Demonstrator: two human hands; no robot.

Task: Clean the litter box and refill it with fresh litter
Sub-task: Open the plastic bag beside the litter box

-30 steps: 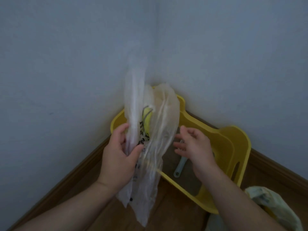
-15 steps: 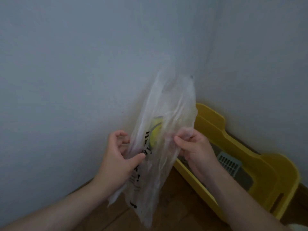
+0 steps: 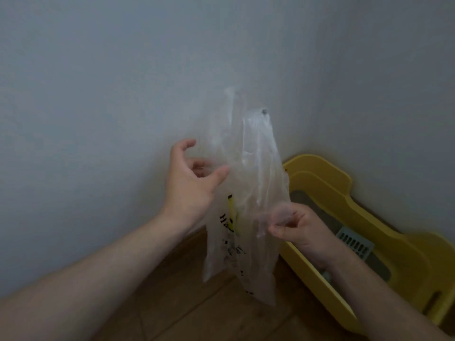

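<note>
A clear plastic bag [image 3: 248, 193] with yellow and black print hangs upright in the middle of the frame, in front of the corner where two pale walls [image 3: 98, 89] meet. The right hand [image 3: 299, 230], just right of centre, pinches the bag's right edge: its fingers are curled in, the thumb presses against them, and a fold of plastic lies over the knuckles. The left hand [image 3: 189, 183], left of centre, is released, with the fingers spread and loosely curved. Its thumb tip reaches the bag's left edge, though whether it truly touches the plastic cannot be told; the fingertips sit partly behind the film. The yellow litter box [image 3: 327, 183] stands on the wooden floor [image 3: 197, 306] in the lower right of the frame, against the right-hand wall and partly behind the bag and the right forearm. Inside it lie a thin layer of grey litter [image 3: 304, 196] and a pale slotted scoop [image 3: 354, 244].
</note>
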